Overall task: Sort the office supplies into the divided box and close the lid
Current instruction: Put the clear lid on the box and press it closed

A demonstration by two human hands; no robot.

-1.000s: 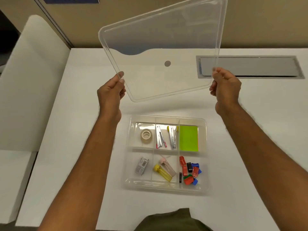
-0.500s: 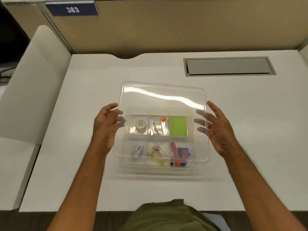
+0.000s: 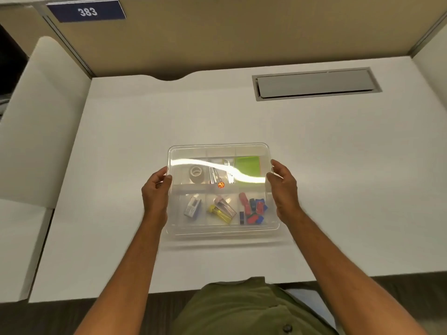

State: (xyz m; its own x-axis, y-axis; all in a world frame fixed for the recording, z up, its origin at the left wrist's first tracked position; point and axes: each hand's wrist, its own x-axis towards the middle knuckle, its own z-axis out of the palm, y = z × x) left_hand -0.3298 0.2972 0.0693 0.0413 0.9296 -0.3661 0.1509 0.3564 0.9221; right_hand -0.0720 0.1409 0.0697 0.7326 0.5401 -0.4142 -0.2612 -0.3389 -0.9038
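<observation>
A clear divided box sits on the white desk in front of me. The clear lid lies over it, roughly lined up with the rim. My left hand grips the lid's left edge and my right hand grips its right edge. Through the lid I see a tape roll, metal clips, a green sticky pad, a staple packet, yellow and pink tubes and several coloured binder clips, each in its own compartment.
A grey cable hatch is set into the desk at the back right. A beige partition with a blue "383" sign closes the back. A white side panel stands at the left.
The lid came down from head height, tilted, to lie flat over the box. Both hands moved down with it and now hold its side edges.
</observation>
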